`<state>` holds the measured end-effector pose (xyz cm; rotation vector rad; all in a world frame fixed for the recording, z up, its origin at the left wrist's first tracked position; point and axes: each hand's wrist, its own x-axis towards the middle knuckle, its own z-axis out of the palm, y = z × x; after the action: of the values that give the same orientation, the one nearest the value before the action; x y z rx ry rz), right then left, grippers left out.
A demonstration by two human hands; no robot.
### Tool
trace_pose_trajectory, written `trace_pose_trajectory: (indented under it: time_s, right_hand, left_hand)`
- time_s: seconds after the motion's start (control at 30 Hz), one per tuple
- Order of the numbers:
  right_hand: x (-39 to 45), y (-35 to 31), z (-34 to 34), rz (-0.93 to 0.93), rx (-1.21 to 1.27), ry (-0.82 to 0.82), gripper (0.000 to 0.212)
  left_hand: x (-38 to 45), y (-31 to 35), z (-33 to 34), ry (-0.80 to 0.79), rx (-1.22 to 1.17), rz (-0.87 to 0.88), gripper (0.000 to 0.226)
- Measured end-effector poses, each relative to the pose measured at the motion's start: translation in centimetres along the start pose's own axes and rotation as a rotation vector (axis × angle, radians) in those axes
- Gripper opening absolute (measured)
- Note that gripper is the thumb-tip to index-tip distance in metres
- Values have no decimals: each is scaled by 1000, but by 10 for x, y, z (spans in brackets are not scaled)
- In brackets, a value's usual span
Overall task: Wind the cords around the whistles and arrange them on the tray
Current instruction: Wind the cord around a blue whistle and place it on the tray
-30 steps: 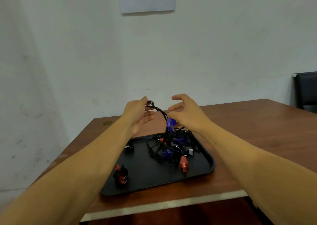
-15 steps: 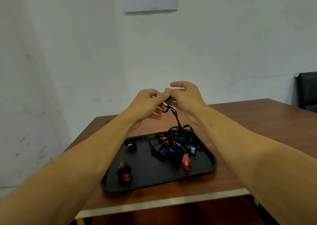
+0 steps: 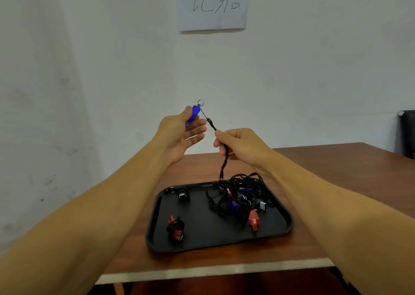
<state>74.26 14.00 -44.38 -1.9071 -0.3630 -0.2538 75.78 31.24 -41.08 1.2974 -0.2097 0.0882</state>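
Note:
My left hand (image 3: 179, 135) holds a blue whistle (image 3: 193, 114) up in the air, its key ring at the top. From the ring a black cord (image 3: 222, 169) runs down through my right hand (image 3: 241, 145), which pinches it, and on into a tangled pile of cords and whistles (image 3: 238, 199) at the back right of the black tray (image 3: 224, 238). A red whistle (image 3: 253, 220) lies at the pile's front edge. Two wound whistles rest on the tray's left: a red one (image 3: 175, 228) near the front and a dark one (image 3: 183, 195) at the back.
The tray sits on a brown wooden table (image 3: 336, 182) close to its front edge (image 3: 202, 272). A white wall with a paper sign (image 3: 212, 4) stands behind. A dark chair (image 3: 407, 133) is at the far right.
My hands have risen and parted: the left hand lifted the blue whistle up and left, and the right hand slid down along the cord, pulling it taut out of the pile.

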Motion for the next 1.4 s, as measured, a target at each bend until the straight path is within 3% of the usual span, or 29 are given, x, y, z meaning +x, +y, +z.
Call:
trace_pose_trajectory:
  time_s: [0.23, 0.4, 0.47, 0.53, 0.6, 0.73, 0.9, 1.03, 1.23, 1.33, 1.4]
  right_hand:
    - [0, -11, 0, 38, 77, -8, 32]
    - [6, -7, -9, -34, -286, 173, 28]
    - [7, 0, -12, 22, -380, 146, 20]
    - [4, 3, -7, 70, -432, 19, 45]
    - [-2, 1, 5, 19, -285, -33, 55]
    - [-6, -11, 31, -113, 46, -13, 39]
    - [-2, -12, 45, -206, 226, 43, 18]
    - [1, -12, 50, -146, 290, 64, 18]
    - [3, -11, 50, -109, 171, 91, 17]
    - [1, -11, 45, -30, 323, 10, 19]
    - [1, -11, 39, 17, 487, -22, 22]
  left_hand:
    - [-7, 22, -10, 117, -67, 47, 26]
    - [-17, 20, -16, 63, -14, 21, 30]
    - [-23, 18, -18, 9, 14, 0, 33]
    - [-28, 15, -20, -31, 8, -23, 33]
    - [-32, 12, -20, -60, -20, -39, 30]
    - [-41, 5, -20, -132, -55, -36, 24]
    - [-41, -10, -27, -58, 209, 122, 31]
    - [-38, -16, -35, -7, 303, 173, 40]
    - [-40, -27, -44, -67, 433, 283, 24]
    - [-42, -26, -47, -83, 444, 267, 27]
    - [-44, -23, -47, -147, 306, 186, 27]
